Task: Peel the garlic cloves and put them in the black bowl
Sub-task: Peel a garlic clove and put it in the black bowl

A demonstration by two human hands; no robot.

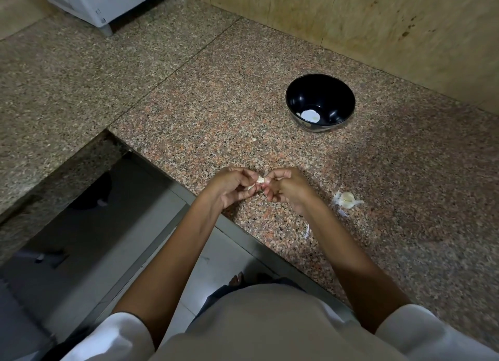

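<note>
Left grip (pixel 233 188), right grip (pixel 287 190) on clove (pixel 259 180)

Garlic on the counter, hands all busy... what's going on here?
A person is peeling a garlic clove, pinching it between the left hand and the right hand over the granite counter. The rest of the garlic head lies beside the right hand, with bits of skin nearby. The black bowl stands farther back, with pale bits at its bottom.

Speckled granite counter (pixel 243 90), plywood wall (pixel 351 14), tiled floor (pixel 210 268).
</note>
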